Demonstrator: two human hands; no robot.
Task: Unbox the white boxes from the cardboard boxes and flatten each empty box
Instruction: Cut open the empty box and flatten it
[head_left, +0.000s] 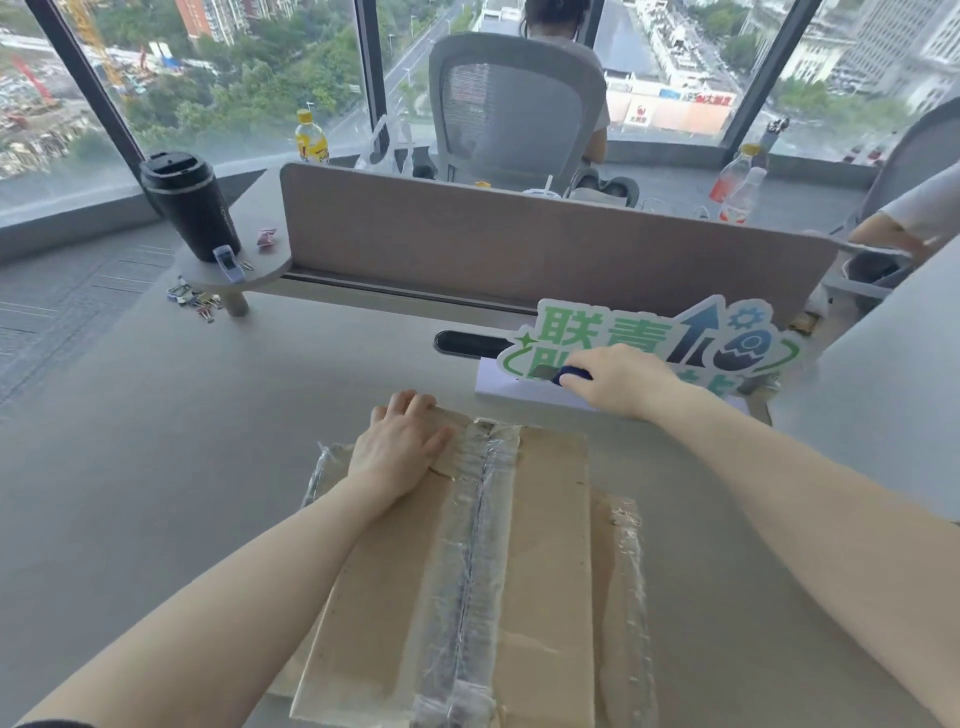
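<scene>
A brown cardboard box lies on the grey desk in front of me, its top seam covered by a strip of clear tape. My left hand rests flat on the box's far left corner, fingers straight. My right hand is past the box's far edge and grips a blue utility knife with a short blade pointing left. Under that hand lies a white box on the desk. Another flat piece of cardboard shows under the box at the right.
A cut-out sign with green characters leans behind the white box. A grey divider panel crosses the desk. A black tumbler stands on a small shelf at the far left, binder clips below it. A person sits behind the panel.
</scene>
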